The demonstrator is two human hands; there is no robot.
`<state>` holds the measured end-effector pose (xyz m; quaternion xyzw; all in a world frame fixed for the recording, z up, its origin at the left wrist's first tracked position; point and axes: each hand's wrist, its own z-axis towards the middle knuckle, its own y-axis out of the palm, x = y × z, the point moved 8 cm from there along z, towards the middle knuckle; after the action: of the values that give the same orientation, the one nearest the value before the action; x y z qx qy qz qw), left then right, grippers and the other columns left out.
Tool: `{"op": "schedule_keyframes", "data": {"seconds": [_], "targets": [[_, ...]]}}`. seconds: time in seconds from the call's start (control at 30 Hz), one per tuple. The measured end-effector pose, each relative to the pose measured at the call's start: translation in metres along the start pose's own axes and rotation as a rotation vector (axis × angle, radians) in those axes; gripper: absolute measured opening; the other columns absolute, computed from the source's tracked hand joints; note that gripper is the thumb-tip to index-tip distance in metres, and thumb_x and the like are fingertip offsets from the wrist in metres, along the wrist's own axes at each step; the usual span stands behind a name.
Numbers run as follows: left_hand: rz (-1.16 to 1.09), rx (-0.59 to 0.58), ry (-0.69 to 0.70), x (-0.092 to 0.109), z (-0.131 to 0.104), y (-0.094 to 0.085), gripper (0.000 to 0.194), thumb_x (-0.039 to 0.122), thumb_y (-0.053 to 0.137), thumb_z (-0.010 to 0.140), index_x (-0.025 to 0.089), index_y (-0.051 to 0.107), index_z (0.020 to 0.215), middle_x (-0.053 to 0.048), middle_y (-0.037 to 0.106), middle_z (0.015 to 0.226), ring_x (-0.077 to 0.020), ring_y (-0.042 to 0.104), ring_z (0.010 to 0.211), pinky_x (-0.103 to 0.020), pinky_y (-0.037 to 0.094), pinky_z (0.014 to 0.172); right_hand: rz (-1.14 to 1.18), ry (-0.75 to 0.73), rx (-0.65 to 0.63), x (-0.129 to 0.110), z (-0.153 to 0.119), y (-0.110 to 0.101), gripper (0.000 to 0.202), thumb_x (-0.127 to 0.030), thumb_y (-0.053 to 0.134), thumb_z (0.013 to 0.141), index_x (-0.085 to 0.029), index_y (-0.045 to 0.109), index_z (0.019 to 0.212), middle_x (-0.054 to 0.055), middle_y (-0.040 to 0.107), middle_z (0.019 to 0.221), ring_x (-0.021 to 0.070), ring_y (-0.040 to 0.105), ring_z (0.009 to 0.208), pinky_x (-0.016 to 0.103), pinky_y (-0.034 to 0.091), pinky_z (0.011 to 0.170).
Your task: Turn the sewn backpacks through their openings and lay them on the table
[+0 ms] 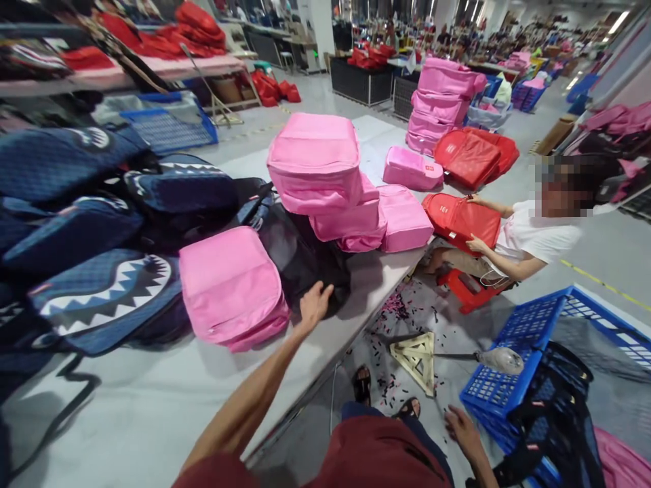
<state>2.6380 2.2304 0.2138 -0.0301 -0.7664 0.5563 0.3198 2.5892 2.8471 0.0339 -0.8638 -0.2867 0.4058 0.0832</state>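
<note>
Black backpack just gripped by left hand, not yet lifted off table; right hand hangs loose, fingers open, beside blue crate.

A black backpack (dark, slumped fabric) lies on the table between pink backpacks.

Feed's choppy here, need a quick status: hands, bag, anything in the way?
Left hand on the black bag on the table, grip unclear. Right hand open, low by the blue crate. Pink backpack lies close alongside.
</note>
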Motion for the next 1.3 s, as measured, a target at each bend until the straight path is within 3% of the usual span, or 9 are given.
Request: {"op": "schedule_keyframes", "data": {"seconds": [0.13,0.27,0.43,0.53,0.6,0.73,0.9,1.13,1.3], "targets": [[-0.34,-0.073,0.067,0.031,-0.116,0.028,0.04,0.05,0.065,0.105,0.025,0.049,0.078,0.005,0.05,0.069,-0.0176,0.052,0.07,-0.03,0.033,0.07,0.043,-0.296,-0.152,-0.138,-0.003,0.068,0.094,-0.076,0.084,0.063,-0.023,0.074,0.14,0.021,0.073,0.151,0.0417,0.07,0.143,0.057,0.061,0.114],[-0.741,-0.095,0.153,0.088,-0.197,0.022,0.05,0.064,0.066,0.101,0.024,0.048,0.077,0.005,0.046,0.074,-0.0152,0.045,0.071,-0.029,0.036,0.068,0.078,-0.591,-0.316,-0.246,-0.046,0.118,0.096,-0.06,0.094,0.068,-0.021,0.068,0.152,0.018,0.076,0.148,0.0361,0.073,0.137,0.057,0.055,0.123],[-0.912,-0.016,0.301,0.134,-0.218,-0.028,0.052,0.07,0.062,0.108,0.022,0.067,0.087,-0.004,0.064,0.098,-0.0213,0.063,0.096,-0.031,0.054,0.087,0.122,-0.729,-0.079,-0.316,-0.09,0.08,0.057,-0.058,0.083,0.085,-0.017,0.078,0.124,0.015,0.085,0.116,0.0318,0.078,0.104,0.044,0.065,0.096],[-0.754,0.075,0.479,0.134,-0.211,-0.055,0.056,0.07,0.053,0.111,0.022,0.079,0.121,-0.013,0.064,0.135,-0.0291,0.065,0.129,-0.04,0.054,0.112,0.042,-0.8,0.01,-0.356,-0.105,0.062,0.047,-0.062,0.073,0.091,-0.018,0.077,0.107,0.01,0.083,0.098,0.0266,0.072,0.089,0.037,0.059,0.083],[-0.601,0.083,0.515,0.124,-0.201,-0.063,0.059,0.07,0.047,0.112,0.023,0.075,0.134,-0.014,0.063,0.136,-0.0306,0.067,0.127,-0.043,0.056,0.108,-0.05,-0.871,0.0,-0.385,-0.112,0.063,0.047,-0.066,0.072,0.093,-0.02,0.077,0.103,0.007,0.082,0.095,0.0251,0.07,0.086,0.035,0.054,0.082],[-0.36,-0.015,0.487,0.098,-0.181,-0.069,0.043,0.063,0.044,0.111,0.026,0.066,0.109,-0.005,0.067,0.1,-0.0256,0.064,0.088,-0.037,0.049,0.083,-0.357,-1.035,-0.039,-0.437,-0.117,0.086,0.04,-0.063,0.069,0.101,-0.024,0.078,0.103,0.005,0.082,0.097,0.0252,0.072,0.09,0.031,0.046,0.079],[-0.551,0.043,0.309,0.048,-0.177,-0.08,0.032,0.054,0.061,0.098,0.027,0.048,0.087,0.004,0.05,0.078,-0.0172,0.049,0.072,-0.03,0.04,0.072,-0.695,-1.264,-0.045,-0.49,-0.112,0.128,0.031,-0.053,0.071,0.109,-0.025,0.081,0.114,0.007,0.085,0.105,0.0243,0.075,0.093,0.03,0.04,0.076],[-0.54,0.043,-0.064,-0.099,-0.196,0.003,0.034,0.052,0.06,0.089,0.028,0.039,0.077,0.005,0.042,0.069,-0.0176,0.046,0.065,-0.029,0.041,0.066,-0.714,-1.364,0.047,-0.557,-0.09,0.167,0.037,-0.054,0.079,0.107,-0.022,0.082,0.126,0.006,0.086,0.107,0.0261,0.076,0.101,0.03,0.048,0.085],[-0.023,-0.061,-0.021,-0.118,-0.189,0.026,0.017,0.033,0.058,0.099,0.022,0.065,0.11,-0.013,0.077,0.106,-0.0317,0.076,0.098,-0.04,0.059,0.087,-0.666,-1.705,0.056,-0.558,-0.145,0.195,0.043,-0.046,0.07,0.114,-0.019,0.076,0.147,0.014,0.078,0.143,0.0285,0.066,0.133,0.043,0.047,0.12]]}}
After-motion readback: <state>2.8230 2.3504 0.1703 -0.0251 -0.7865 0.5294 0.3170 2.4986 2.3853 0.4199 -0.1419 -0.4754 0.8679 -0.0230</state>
